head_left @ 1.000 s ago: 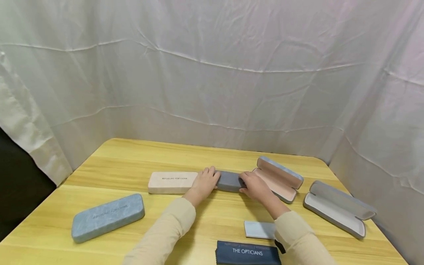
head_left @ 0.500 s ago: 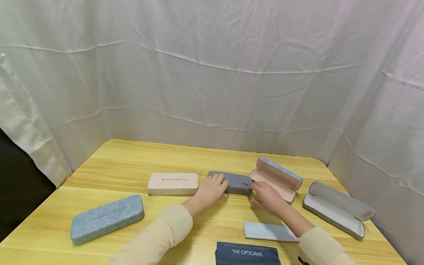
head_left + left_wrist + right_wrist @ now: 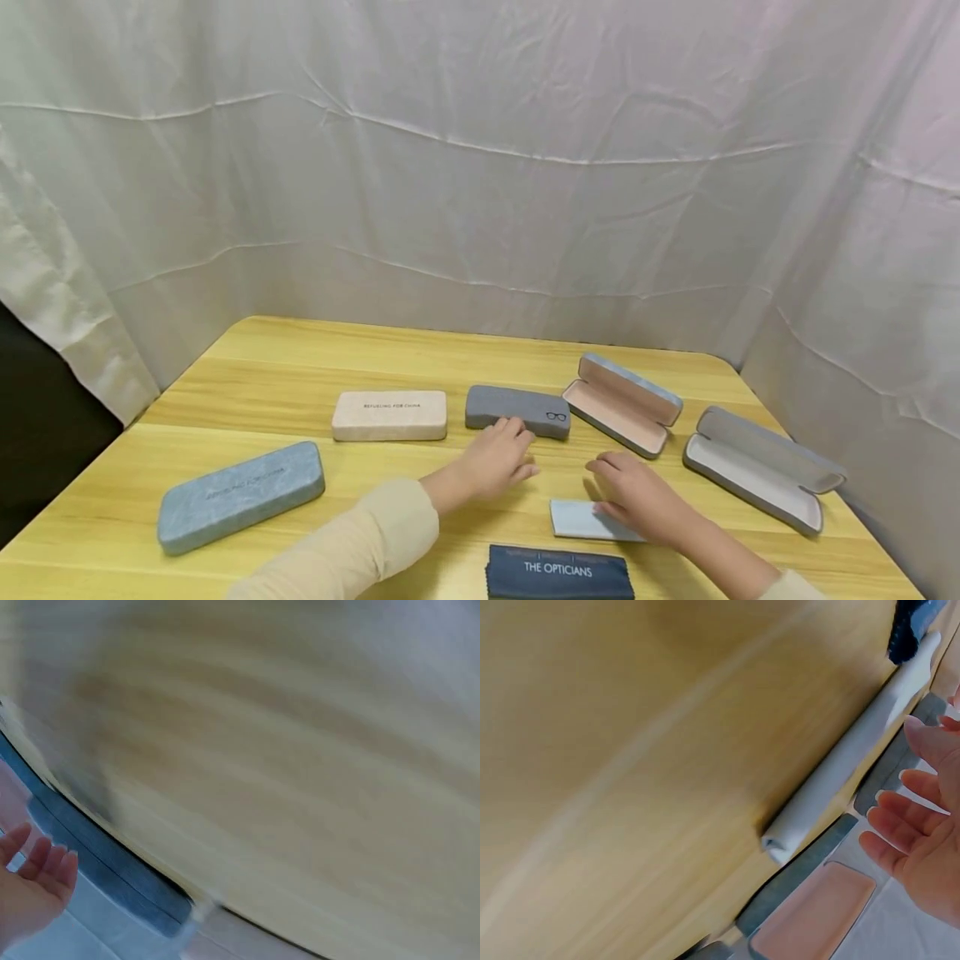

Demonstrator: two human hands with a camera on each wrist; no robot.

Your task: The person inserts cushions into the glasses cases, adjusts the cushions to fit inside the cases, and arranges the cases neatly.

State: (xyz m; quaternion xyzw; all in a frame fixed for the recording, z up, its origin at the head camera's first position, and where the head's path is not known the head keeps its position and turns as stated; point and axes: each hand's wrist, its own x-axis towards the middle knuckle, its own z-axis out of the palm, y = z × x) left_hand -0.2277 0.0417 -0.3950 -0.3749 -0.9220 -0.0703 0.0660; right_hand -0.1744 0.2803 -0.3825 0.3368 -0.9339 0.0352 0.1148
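My left hand holds nothing and is just in front of a closed grey-blue glasses case with a small spectacles mark; its fingers overlap the case's front edge in the head view. Over a folded light-blue cleaning cloth is my right hand, loosely bent and empty, covering the cloth's right part. The right wrist view shows that hand with fingers apart, beside the pale cloth. In front lies a navy cleaning cloth lettered "THE OPTICIANS".
A closed cream glasses case lies left of the grey-blue one, and a closed light-blue case sits further left. Two cases stand open at right, one pink-lined, one grey. A pale curtain hangs behind the wooden table.
Both hands have let go of the grey-blue case and drawn back toward the person. The right hand has come over the light-blue cloth. That case shifted slightly left early on.
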